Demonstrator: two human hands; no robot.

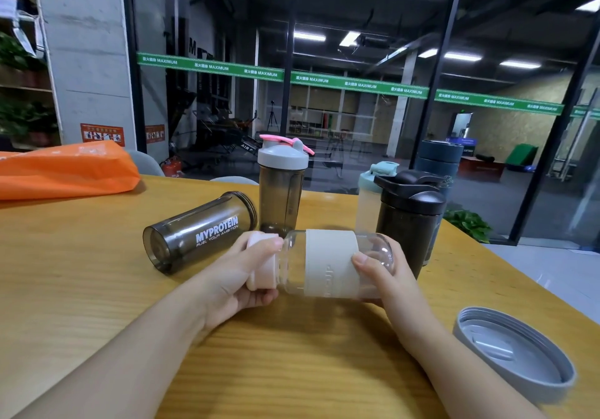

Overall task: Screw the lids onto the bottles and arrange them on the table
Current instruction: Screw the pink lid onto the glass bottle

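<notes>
I hold a clear glass bottle (293, 267) with a white sleeve on its side above the table. My left hand (242, 275) grips its pale pink lid (261, 261) at the bottle's mouth. My right hand (381, 272) grips the bottle's base end. A dark lidless MYPROTEIN shaker (198, 231) lies on its side to the left. A loose grey lid (513, 353) lies upside down at the right. Behind stand a dark shaker with grey and pink lid (282, 188), a black shaker (407, 220), a pale bottle with mint lid (370, 201) and a dark blue bottle (438, 165).
The wooden table (97, 288) runs left and forward; its right edge slants past the grey lid. An orange bag (65, 171) lies at the far left. Glass walls stand behind the table, and a green plant (469, 223) sits below the right edge.
</notes>
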